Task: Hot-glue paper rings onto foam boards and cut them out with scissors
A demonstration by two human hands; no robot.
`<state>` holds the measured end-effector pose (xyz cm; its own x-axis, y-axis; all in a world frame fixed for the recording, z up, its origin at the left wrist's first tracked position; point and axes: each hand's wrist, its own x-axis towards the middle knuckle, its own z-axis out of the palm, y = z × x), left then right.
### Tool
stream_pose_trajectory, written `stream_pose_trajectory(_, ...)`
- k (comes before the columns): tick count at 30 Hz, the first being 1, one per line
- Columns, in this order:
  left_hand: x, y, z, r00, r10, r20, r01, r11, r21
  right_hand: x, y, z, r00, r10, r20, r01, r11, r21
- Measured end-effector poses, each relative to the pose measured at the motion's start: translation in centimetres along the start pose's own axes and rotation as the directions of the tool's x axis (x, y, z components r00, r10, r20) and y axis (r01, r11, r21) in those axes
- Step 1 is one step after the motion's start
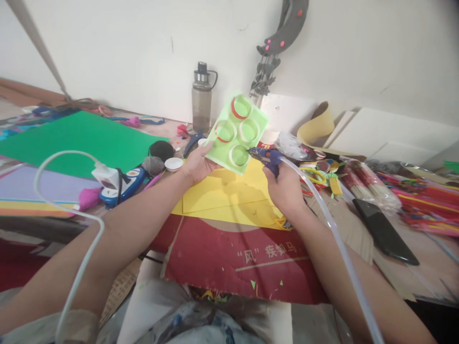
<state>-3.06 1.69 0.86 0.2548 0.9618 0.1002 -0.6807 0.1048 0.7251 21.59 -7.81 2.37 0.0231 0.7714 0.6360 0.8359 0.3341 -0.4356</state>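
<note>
A light green card (233,130) with several round rings on it is held up, tilted, by my left hand (199,165) at its lower left corner. Two of the rings show red. My right hand (287,184) is wrapped round a blue glue gun (267,156), whose tip is at the lowest ring (239,155); whether they touch is unclear. A long translucent glue stick (333,224) runs back from the gun over my right forearm. Yellow sheets (222,196) lie beneath the hands on a red cardboard (233,258).
A grey bottle (202,100) stands by the wall. At the left are a green sheet (82,141), a blue power strip (124,187) and a white cable (93,217) crossing my left forearm. A black phone (385,231) and wrapped bundles (369,186) lie to the right.
</note>
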Motion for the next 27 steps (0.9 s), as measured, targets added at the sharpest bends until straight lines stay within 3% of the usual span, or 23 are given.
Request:
stream_pose_trajectory(5, -0.6, 0.1, 0.1, 0.992, -0.094, 0.079, 0.093, 0.995, 0.025, -0.1, 0.1, 0.2, 0.998, 0.055, -0.030, -0.052, 0.993, 0.105)
stream_pose_trajectory(11, -1.2, 0.4, 0.6, 0.977, -0.146, 0.157, 0.139, 0.989, 0.052, -0.2, -0.3, 0.0, 0.990, 0.128, 0.058, -0.138, 0.959, 0.249)
stream_pose_trajectory(14, -1.4, 0.5, 0.7, 0.963, -0.193, 0.190, 0.184, 0.981, 0.064, -0.2, -0.6, -0.1, 0.991, 0.112, 0.070, -0.127, 0.953, 0.275)
stream_pose_trajectory(19, -2.1, 0.6, 1.0, 0.954, -0.173, 0.246, 0.167, 0.985, 0.047, -0.2, -0.8, -0.3, 0.993, 0.102, 0.067, -0.116, 0.959, 0.257)
stream_pose_trajectory(27, -1.9, 1.7, 2.3, 0.966, -0.216, 0.142, 0.211, 0.976, 0.051, -0.3, -0.4, 0.1, 0.999, 0.004, 0.035, -0.011, 0.981, 0.195)
